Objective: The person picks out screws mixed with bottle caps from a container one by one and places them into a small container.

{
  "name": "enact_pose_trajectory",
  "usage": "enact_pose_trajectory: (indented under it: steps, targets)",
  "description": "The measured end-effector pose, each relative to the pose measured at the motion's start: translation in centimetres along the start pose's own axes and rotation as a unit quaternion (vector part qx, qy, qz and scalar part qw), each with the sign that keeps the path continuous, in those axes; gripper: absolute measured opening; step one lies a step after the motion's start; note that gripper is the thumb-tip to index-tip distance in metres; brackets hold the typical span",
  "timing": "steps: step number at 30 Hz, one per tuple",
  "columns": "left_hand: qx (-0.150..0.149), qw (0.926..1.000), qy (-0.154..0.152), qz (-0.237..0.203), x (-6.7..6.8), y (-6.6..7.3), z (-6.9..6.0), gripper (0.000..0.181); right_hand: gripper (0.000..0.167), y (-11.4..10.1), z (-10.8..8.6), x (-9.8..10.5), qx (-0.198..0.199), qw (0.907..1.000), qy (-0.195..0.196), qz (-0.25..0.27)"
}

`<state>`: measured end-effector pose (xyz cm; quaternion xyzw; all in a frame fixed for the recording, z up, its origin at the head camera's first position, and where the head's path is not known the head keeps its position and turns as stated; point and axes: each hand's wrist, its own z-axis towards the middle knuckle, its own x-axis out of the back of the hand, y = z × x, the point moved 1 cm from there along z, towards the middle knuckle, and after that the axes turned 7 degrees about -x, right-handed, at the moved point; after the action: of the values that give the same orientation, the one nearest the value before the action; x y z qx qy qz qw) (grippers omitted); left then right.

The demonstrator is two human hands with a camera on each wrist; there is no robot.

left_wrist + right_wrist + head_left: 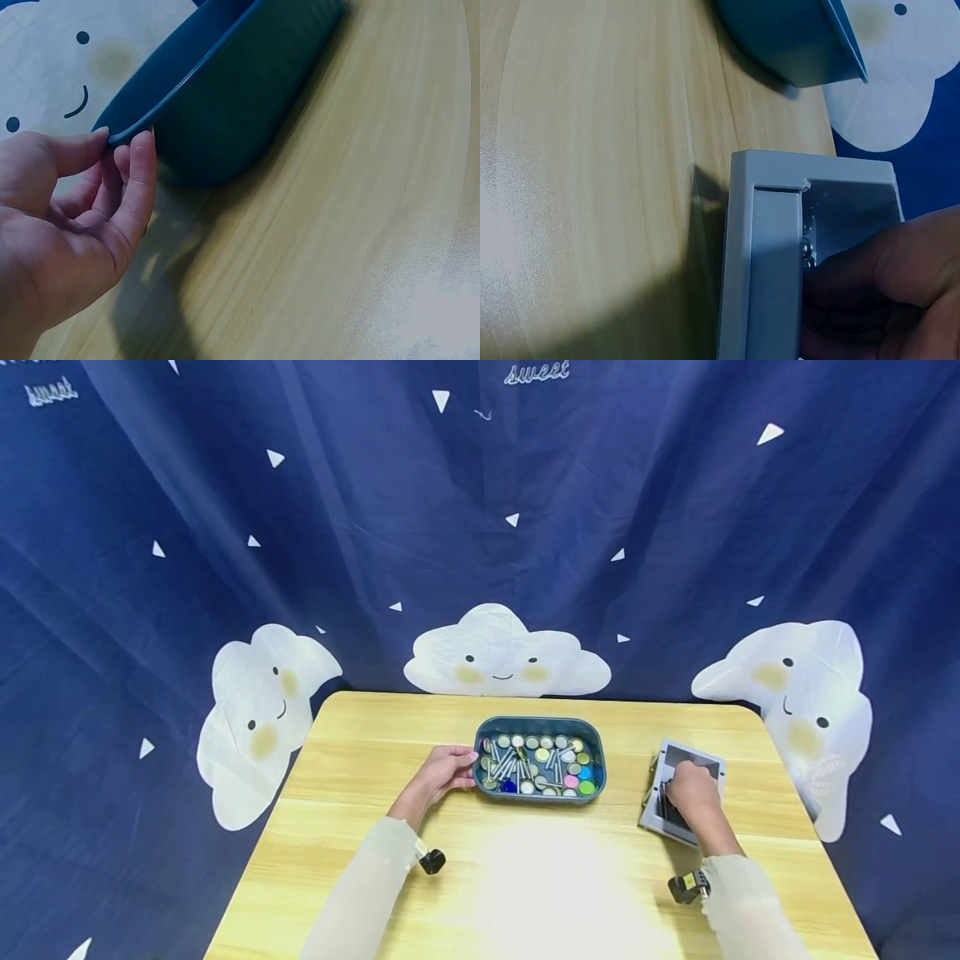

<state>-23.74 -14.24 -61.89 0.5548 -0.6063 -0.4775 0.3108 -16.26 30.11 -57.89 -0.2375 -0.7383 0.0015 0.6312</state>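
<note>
My left hand pinches the rim at the left end of a dark teal bin; the left wrist view shows the thumb and fingertips on the bin's edge. Inside the bin lie several metal bolts and many round caps, among them a pink cap and a green cap. My right hand reaches into a grey box on the right. Its fingers are bent and their tips are hidden by the box wall. Small shiny metal pieces show beside the fingers, and dark items lie in the box.
A wooden table carries both containers, with a stretch of tabletop between them. Behind its back edge hangs a dark blue curtain with cloud prints. A bright glare lies on the tabletop in front of the bin.
</note>
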Motion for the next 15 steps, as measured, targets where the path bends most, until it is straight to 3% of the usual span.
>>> enact_pose_trajectory:
  steps: [11,15]
  targets:
    - [0.0,1.0,-0.002,-0.003,-0.02,0.03,-0.14,0.039,0.018,-0.24,-0.02,0.11,-0.015,0.9996,-0.02,-0.011]
    - [0.002,1.0,-0.003,-0.004,-0.07,0.16,-0.2,0.039,0.014,-0.41,-0.22,0.55,-0.005,0.9999,-0.007,-0.015]
